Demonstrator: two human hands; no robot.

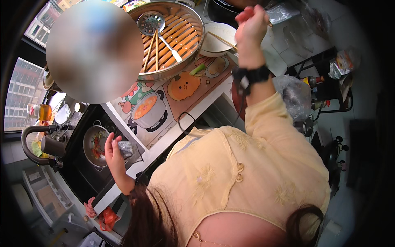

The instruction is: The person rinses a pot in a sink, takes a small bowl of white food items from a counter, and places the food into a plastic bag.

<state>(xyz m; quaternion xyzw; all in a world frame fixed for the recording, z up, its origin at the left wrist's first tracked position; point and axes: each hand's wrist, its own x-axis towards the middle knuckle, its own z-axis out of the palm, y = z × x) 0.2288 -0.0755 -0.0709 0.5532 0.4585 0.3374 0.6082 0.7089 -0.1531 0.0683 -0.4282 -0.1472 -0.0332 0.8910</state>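
My left hand [113, 152] is raised at the edge of the black sink [72, 182], its fingers loosely apart and nothing seen in it. Just beyond it, a metal colander or pan [87, 140] in the sink holds red and pale food scraps. A grey cloth [127, 148] lies by that hand. My right hand [253, 29], with a black band on its wrist, is lifted near a white bowl [217, 38]. Its fingers curl and its palm is partly hidden. A chopstick [222, 40] rests across the bowl.
On a cartoon-printed mat [182, 106] stands a large metal steamer [200, 46] with a slatted base. A skimmer [151, 23] and chopsticks [156, 51] lie in it. A green vegetable piece [197, 69] is beside it. At left rises a dark faucet [27, 143]; bottles [314, 81] stand right. A blurred patch hides part.
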